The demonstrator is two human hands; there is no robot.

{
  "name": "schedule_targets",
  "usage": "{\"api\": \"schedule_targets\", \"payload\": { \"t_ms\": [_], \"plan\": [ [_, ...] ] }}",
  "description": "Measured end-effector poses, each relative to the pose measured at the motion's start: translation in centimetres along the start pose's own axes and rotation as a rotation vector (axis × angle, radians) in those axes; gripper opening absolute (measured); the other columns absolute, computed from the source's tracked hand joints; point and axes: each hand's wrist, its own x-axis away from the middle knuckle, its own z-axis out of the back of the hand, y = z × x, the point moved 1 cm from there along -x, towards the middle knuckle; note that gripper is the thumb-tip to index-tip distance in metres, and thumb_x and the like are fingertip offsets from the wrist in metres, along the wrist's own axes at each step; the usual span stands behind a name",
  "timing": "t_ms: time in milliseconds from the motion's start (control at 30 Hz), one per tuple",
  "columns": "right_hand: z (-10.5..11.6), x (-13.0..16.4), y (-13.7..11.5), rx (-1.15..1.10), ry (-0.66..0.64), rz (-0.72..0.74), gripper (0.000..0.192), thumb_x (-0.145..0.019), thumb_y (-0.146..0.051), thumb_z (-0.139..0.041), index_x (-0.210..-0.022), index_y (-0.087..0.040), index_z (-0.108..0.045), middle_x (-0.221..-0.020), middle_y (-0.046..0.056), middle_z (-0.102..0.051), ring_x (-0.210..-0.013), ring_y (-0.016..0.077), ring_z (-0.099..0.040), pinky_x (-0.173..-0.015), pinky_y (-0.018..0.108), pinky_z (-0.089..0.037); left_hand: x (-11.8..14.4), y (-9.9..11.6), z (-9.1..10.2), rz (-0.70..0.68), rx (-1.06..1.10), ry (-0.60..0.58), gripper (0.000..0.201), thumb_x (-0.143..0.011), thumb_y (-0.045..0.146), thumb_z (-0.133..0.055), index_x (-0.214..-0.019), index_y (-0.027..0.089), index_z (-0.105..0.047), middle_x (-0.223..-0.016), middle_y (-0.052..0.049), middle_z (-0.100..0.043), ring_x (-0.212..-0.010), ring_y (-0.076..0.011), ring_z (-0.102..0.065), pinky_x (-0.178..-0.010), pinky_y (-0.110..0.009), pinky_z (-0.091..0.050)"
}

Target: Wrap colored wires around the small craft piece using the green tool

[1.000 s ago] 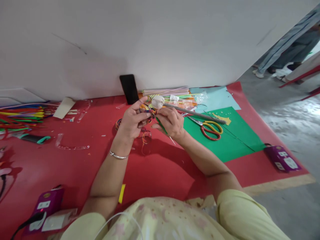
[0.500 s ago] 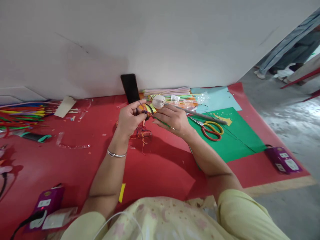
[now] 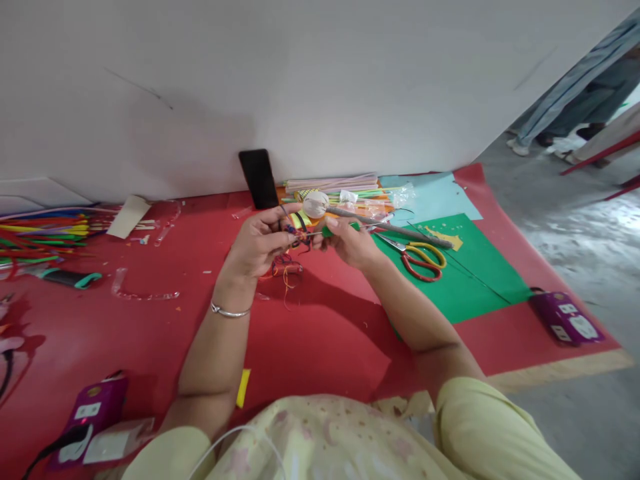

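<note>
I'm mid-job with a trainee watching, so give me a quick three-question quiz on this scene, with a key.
1. What colour is the sheet under the handles of the scissors? A) light blue B) green C) white
2. True or false: the phone stands propped up near the white wall.
3. What does each hand hold?

Key:
1. B
2. True
3. The left hand holds multicoloured thread; the right hand holds a green-handled tool.
</note>
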Motion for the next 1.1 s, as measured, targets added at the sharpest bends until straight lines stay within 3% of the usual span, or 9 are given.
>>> {"api": "schedule_targets", "payload": {
  "t_ms": [100, 233, 367, 467, 600, 733, 867, 1000, 1100],
  "plan": [
    [-1.7, -0.3, 1.4, -0.289, 0.070, -0.172, 0.065, -0.087, -0.086, -0.077, -0.081, -0.021, -0.071, -0.067, -0.001, -0.065, -0.061, 0.0129, -0.061, -0.052, 0.023, -0.044, -0.1, -0.7, -0.8, -0.090, -0.023, 0.081, 0.053, -0.066, 0.014, -0.089, -0.119, 0.021, -0.087, -0.075, 0.003, -0.065, -0.056, -0.0081, -0.050, -0.052, -0.022, -0.039],
    [-3.0, -0.4, 1.6, -0.469, 0.141, -0.301, 0.063, -0.095, -0.083, -0.071, -0.083, -0.021, -0.068, -0.063, -0.006, -0.054, -0.055, 0.0101, -0.050, -0.048, 0.020, -0.036, 0.0, -1.6, -1.3, -0.313, -0.361, 0.240, 0.059, -0.076, 0.010, -0.082, -0.133, 0.025, -0.084, -0.087, 0.001, -0.074, -0.075, -0.0147, -0.061, -0.071, -0.025, -0.052],
    [-3.3, -0.2, 0.8, -0.588, 0.176, -0.367, 0.059, -0.094, -0.079, -0.077, -0.086, -0.021, -0.067, -0.064, -0.007, -0.053, -0.053, 0.0088, -0.046, -0.044, 0.019, -0.031, 0.3, -2.3, -1.3, -0.378, -0.609, 0.261, 0.068, -0.085, 0.009, -0.077, -0.149, 0.029, -0.077, -0.110, -0.005, -0.081, -0.098, -0.0223, -0.066, -0.088, -0.030, -0.057],
    [-3.9, 0.4, 0.2, -0.725, 0.177, -0.409, 0.056, -0.095, -0.075, -0.080, -0.088, -0.021, -0.067, -0.064, -0.007, -0.054, -0.052, 0.0073, -0.045, -0.042, 0.017, -0.029, 0.6, -2.8, -1.6, -0.403, -0.603, 0.300, 0.067, -0.085, 0.008, -0.078, -0.148, 0.030, -0.078, -0.116, -0.006, -0.081, -0.102, -0.0226, -0.067, -0.087, -0.028, -0.056],
    [-5.1, 1.2, -0.2, -0.822, 0.175, -0.376, 0.053, -0.099, -0.072, -0.077, -0.091, -0.021, -0.068, -0.066, -0.006, -0.058, -0.052, 0.0076, -0.045, -0.042, 0.017, -0.031, 0.5, -2.9, -2.5, -0.342, -0.336, 0.365, 0.071, -0.085, 0.011, -0.079, -0.153, 0.033, -0.074, -0.096, 0.000, -0.076, -0.082, -0.0162, -0.065, -0.071, -0.024, -0.053],
    [-5.0, 1.0, 0.5, -0.714, 0.170, -0.314, 0.058, -0.097, -0.079, -0.075, -0.089, -0.021, -0.069, -0.067, -0.005, -0.059, -0.054, 0.0092, -0.047, -0.043, 0.018, -0.031, -0.1, -2.2, -2.6, -0.159, 0.018, 0.285, 0.077, -0.075, 0.014, -0.082, -0.150, 0.029, -0.075, -0.078, 0.006, -0.066, -0.058, -0.0093, -0.054, -0.054, -0.022, -0.041],
    [-3.4, 0.1, 1.9, -0.420, 0.215, -0.199, 0.068, -0.090, -0.089, -0.072, -0.084, -0.021, -0.072, -0.069, -0.002, -0.062, -0.061, 0.0111, -0.053, -0.050, 0.022, -0.038, -0.5, -1.1, -1.4, -0.002, 0.123, 0.151, 0.077, -0.065, 0.013, -0.086, -0.141, 0.023, -0.080, -0.068, 0.008, -0.063, -0.046, -0.0038, -0.035, -0.044, -0.019, -0.022],
    [-1.6, -0.2, 2.8, -0.052, 0.234, 0.054, 0.073, -0.085, -0.095, -0.070, -0.082, -0.022, -0.076, -0.073, 0.001, -0.065, -0.066, 0.0141, -0.057, -0.059, 0.027, -0.046, -0.6, -0.5, -0.6, 0.055, 0.161, 0.087, 0.068, -0.060, 0.012, -0.089, -0.128, 0.020, -0.084, -0.064, 0.008, -0.061, -0.045, -0.0025, -0.033, -0.044, -0.018, -0.021],
    [-0.8, 0.0, 2.6, 0.168, 0.235, 0.259, 0.071, -0.092, -0.092, -0.066, -0.086, -0.023, -0.081, -0.079, 0.003, -0.071, -0.069, 0.0158, -0.060, -0.065, 0.031, -0.050, -0.5, -0.4, -0.6, 0.072, 0.180, 0.046, 0.063, -0.059, 0.013, -0.090, -0.121, 0.019, -0.085, -0.072, 0.004, -0.069, -0.047, -0.0033, -0.040, -0.044, -0.018, -0.020]
  ]
}}
